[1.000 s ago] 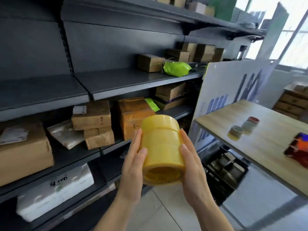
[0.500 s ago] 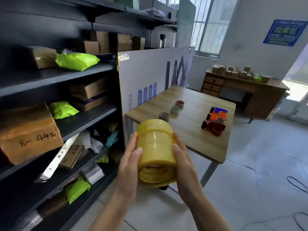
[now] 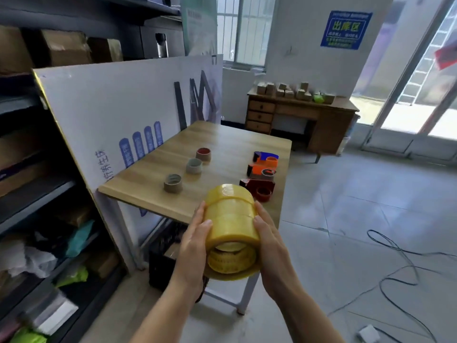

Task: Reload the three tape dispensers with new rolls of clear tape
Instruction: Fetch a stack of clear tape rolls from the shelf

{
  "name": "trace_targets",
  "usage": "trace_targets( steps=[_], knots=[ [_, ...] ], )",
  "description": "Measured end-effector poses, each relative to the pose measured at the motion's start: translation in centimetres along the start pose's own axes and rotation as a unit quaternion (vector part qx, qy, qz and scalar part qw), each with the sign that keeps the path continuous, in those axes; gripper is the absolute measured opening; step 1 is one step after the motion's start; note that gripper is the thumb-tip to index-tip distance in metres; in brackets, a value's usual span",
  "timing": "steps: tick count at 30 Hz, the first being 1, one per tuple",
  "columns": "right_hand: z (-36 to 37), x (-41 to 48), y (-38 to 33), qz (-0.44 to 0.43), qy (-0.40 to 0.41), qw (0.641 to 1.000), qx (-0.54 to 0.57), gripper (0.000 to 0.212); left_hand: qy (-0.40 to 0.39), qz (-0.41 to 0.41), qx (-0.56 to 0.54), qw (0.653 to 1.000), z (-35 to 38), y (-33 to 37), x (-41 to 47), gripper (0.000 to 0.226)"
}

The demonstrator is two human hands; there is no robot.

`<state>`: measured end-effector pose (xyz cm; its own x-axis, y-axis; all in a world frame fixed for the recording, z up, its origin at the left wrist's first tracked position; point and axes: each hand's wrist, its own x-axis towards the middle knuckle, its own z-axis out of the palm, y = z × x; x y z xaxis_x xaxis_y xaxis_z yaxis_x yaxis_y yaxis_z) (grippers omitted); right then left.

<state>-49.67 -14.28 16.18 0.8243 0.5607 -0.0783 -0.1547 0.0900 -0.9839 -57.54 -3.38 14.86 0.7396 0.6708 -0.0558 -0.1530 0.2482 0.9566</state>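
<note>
Tape rolls (image 3: 231,219), stacked, pressed between flat left hand (image 3: 195,241) and right hand (image 3: 272,243), near table (image 3: 230,144) bearing dispensers (image 3: 262,169).

View swung right, off the dark metal shelving (image 3: 24,194) and onto the light wooden table (image 3: 222,142). I carried the stack of yellow-tinted clear tape rolls (image 3: 230,219), pressed between my left hand (image 3: 195,243) and right hand (image 3: 272,246), up to the table's near edge. The three empty cardboard cores (image 3: 194,165) and the three red, orange and blue tape dispensers (image 3: 262,170) drew closer.
</note>
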Motion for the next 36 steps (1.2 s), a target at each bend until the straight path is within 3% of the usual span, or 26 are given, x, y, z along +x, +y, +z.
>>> trace_targets(
  steps=[5, 10, 16, 21, 36],
  knots=[
    [-4.7, 7.5, -1.1, 0.002, 0.038, 0.999, -0.009, 0.03, -0.017, -0.017, -0.014, 1.0, 5.6, -2.1, 7.4, 0.049],
    [-9.9, 13.9, -2.2, 0.026, 0.058, 0.998, -0.007, 0.033, -0.044, -0.032, -0.003, 0.999, 11.6, -3.3, 13.4, 0.061],
    [-16.6, 21.0, -3.0, 0.037, 0.062, 0.997, -0.011, 0.032, -0.065, -0.04, 0.013, 0.997, 18.9, -5.2, 19.3, 0.04],
    [-23.3, 27.4, -3.8, 0.037, 0.044, 0.998, -0.033, 0.037, -0.033, -0.044, 0.0, 0.998, 26.1, -7.8, 24.3, 0.031],
    [-36.7, 45.4, -7.2, 0.048, 0.016, 0.997, -0.062, 0.035, 0.011, -0.054, 0.011, 0.998, 41.7, -12.3, 39.2, 0.043]
  ],
)
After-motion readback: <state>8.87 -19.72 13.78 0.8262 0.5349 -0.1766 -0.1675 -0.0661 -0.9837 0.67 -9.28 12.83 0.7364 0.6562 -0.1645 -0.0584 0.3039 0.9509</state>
